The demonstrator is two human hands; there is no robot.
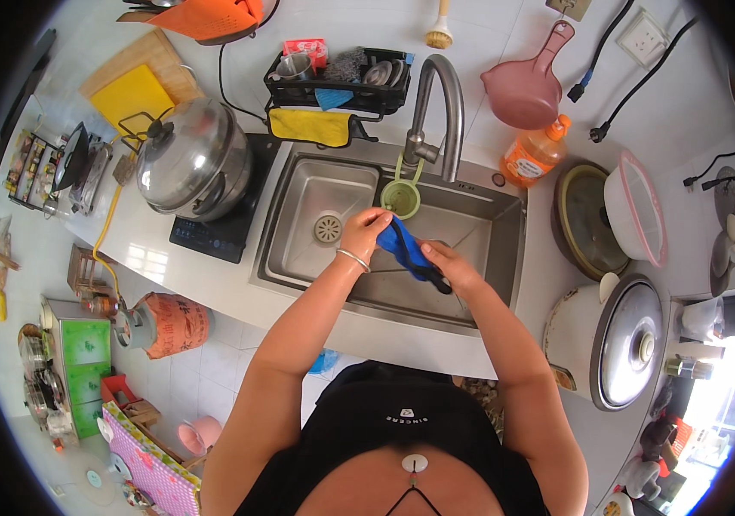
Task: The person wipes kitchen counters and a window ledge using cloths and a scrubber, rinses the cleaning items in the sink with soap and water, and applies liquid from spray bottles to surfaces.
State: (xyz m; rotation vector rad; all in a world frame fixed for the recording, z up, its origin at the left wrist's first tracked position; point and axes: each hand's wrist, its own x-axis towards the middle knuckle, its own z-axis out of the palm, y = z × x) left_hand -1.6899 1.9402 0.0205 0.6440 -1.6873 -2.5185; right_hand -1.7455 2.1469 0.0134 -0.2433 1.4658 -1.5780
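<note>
Over the steel sink (298, 219), both hands hold a blue cloth (403, 245). My left hand (364, 232), with a thin bangle on its wrist, pinches the cloth's upper end. My right hand (452, 267) grips the lower end, where the cloth looks dark and twisted. The cloth hangs stretched between the two hands, below the curved grey tap (436, 112). A small green strainer cup (402, 196) hangs on the tap just behind the hands.
A large lidded steel pot (193, 159) stands on an induction plate left of the sink. A black rack (337, 77) with a yellow cloth stands behind. An orange soap bottle (535, 153), a pink scoop (526, 86) and a rice cooker (612, 340) are on the right.
</note>
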